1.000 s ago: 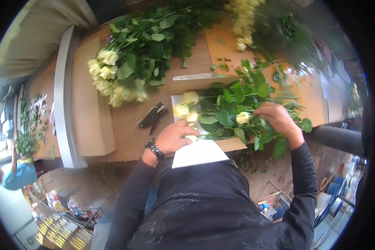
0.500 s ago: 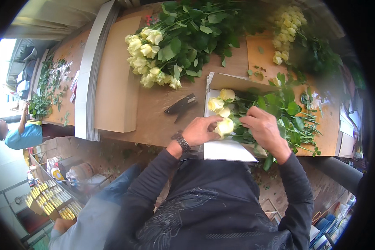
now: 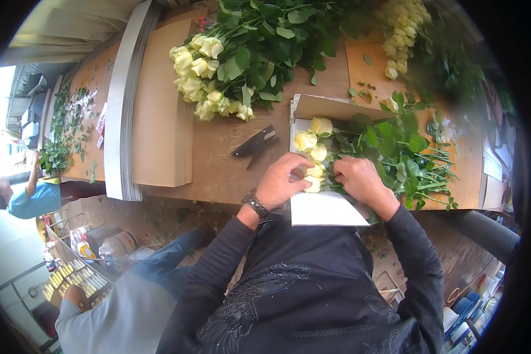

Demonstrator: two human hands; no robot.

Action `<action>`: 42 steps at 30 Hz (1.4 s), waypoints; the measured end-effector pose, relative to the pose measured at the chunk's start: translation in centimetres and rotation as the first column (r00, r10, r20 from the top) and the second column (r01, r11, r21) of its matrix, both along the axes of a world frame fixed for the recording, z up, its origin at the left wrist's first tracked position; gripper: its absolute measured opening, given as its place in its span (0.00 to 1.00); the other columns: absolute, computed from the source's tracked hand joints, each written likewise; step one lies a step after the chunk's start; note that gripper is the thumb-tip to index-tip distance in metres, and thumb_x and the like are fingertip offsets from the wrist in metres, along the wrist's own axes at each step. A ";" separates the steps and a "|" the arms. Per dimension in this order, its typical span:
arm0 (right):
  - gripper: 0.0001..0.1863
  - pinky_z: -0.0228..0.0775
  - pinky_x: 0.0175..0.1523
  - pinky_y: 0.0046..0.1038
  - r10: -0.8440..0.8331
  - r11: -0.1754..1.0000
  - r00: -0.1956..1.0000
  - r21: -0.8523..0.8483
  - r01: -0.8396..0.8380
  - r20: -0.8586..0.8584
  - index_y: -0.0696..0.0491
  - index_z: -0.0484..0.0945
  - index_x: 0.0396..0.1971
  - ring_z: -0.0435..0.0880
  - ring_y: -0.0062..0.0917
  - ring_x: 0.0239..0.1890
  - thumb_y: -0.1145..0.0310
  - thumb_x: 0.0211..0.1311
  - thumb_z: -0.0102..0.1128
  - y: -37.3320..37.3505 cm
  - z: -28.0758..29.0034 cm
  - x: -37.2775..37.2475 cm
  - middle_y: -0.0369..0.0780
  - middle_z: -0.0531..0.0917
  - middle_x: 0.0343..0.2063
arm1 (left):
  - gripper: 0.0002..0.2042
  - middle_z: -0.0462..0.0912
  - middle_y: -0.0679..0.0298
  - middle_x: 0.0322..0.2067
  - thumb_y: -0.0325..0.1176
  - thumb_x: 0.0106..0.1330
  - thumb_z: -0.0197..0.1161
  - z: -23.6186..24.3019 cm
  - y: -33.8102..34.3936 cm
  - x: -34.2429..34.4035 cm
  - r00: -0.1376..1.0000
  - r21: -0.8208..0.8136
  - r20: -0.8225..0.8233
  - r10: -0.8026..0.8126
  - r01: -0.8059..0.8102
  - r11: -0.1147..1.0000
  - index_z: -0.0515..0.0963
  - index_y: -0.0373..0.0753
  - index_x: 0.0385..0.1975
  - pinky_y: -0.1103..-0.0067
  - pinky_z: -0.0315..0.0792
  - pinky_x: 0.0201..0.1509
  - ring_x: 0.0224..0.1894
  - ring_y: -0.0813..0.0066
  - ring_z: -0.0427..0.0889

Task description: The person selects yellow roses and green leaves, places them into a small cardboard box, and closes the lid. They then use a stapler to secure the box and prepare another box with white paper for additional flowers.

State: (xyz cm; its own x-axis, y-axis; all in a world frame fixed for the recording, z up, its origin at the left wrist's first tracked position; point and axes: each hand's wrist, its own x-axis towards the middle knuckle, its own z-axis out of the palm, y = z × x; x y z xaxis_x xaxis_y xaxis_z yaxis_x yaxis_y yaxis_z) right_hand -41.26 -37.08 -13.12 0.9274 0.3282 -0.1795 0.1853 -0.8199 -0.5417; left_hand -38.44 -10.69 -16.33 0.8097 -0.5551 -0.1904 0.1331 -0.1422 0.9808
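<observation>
Pale yellow roses point(image 3: 305, 140) lie in a column on a white cardboard sheet point(image 3: 327, 207) with a raised brown back, their leafy stems point(image 3: 402, 141) stretching to the right. My left hand point(image 3: 281, 182), with a dark bracelet at the wrist, curls its thumb and fingers about the nearest rose heads point(image 3: 313, 184). Just right of those heads, my right hand point(image 3: 360, 182) has its fingers closed at the stems; exactly what it pinches is hidden behind them. A black stapler point(image 3: 255, 145) rests on the table, left of the sheet.
Behind lies a large bunch of yellow roses point(image 3: 196, 74); another bunch point(image 3: 402, 35) sits far right. Stacked cardboard sheets point(image 3: 159, 118) stand at left on the brown table point(image 3: 218, 171). One person in grey point(image 3: 124, 307) is at lower left, another in blue point(image 3: 35, 197) farther off.
The nearest rose has settled lower in the column of heads. My right hand has come down and left, closer to my left hand. The person in grey has shifted an arm.
</observation>
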 end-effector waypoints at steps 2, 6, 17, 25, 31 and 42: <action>0.04 0.78 0.42 0.45 0.068 0.998 0.996 -0.004 -0.069 -0.065 0.54 0.83 0.33 0.87 0.47 0.37 0.72 0.59 0.68 -0.3 0.6 -0.3 0.44 0.85 0.33 | 0.19 0.82 0.61 0.49 0.23 0.59 0.76 -0.1 0.0 0.3 0.999 0.016 0.020 -0.031 0.031 0.999 0.83 0.38 0.51 0.74 0.84 0.49 0.42 0.70 0.88; 0.09 0.79 0.46 0.43 -0.100 0.991 0.994 0.094 0.095 0.049 0.55 0.86 0.39 0.87 0.47 0.40 0.74 0.58 0.71 -0.5 1.4 0.2 0.44 0.87 0.37 | 0.17 0.83 0.61 0.47 0.24 0.58 0.76 -0.2 -0.2 0.8 0.998 0.033 0.014 -0.061 0.061 0.998 0.85 0.38 0.48 0.73 0.83 0.49 0.41 0.69 0.88; 0.23 0.80 0.45 0.39 -0.103 0.964 0.989 0.233 0.125 -0.103 0.54 0.83 0.51 0.88 0.44 0.39 0.75 0.52 0.75 0.9 1.5 1.6 0.44 0.88 0.41 | 0.16 0.84 0.60 0.43 0.24 0.56 0.76 -0.1 -0.4 0.7 0.997 0.064 0.048 -0.053 0.050 0.997 0.86 0.37 0.46 0.72 0.83 0.50 0.41 0.68 0.88; 0.31 0.82 0.53 0.37 -0.087 0.974 0.995 0.214 0.073 0.057 0.53 0.83 0.57 0.89 0.43 0.49 0.80 0.49 0.75 1.1 0.4 0.3 0.45 0.88 0.51 | 0.14 0.85 0.60 0.48 0.29 0.66 0.75 -1.2 0.1 1.3 0.994 0.068 0.065 0.090 -0.094 0.993 0.85 0.36 0.50 0.75 0.83 0.51 0.44 0.72 0.88; 0.31 0.81 0.56 0.41 -0.080 0.978 0.983 0.205 0.045 0.166 0.52 0.83 0.57 0.88 0.45 0.52 0.80 0.48 0.75 1.1 -0.7 -0.5 0.46 0.89 0.51 | 0.21 0.84 0.56 0.54 0.29 0.67 0.74 -1.7 -0.3 3.8 0.951 0.029 0.162 0.263 -0.271 0.962 0.82 0.37 0.60 0.75 0.84 0.49 0.46 0.66 0.89; 0.32 0.82 0.49 0.42 -0.027 0.983 0.974 0.183 -0.015 0.226 0.53 0.81 0.58 0.88 0.46 0.44 0.79 0.47 0.73 1.0 -0.4 -0.2 0.47 0.89 0.43 | 0.13 0.87 0.58 0.45 0.22 0.64 0.70 -1.0 -3.0 5.3 0.970 0.059 0.224 0.094 -0.110 0.992 0.86 0.36 0.48 0.74 0.83 0.50 0.44 0.65 0.89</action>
State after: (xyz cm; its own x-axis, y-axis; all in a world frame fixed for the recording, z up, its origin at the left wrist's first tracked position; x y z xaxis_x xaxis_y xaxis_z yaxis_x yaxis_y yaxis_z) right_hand -41.50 -36.04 -13.56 0.9388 0.3303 0.0978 0.3160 -0.7124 -0.6267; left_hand -33.15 -13.73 -17.34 0.8878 -0.4588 -0.0365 -0.0676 -0.2085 0.9757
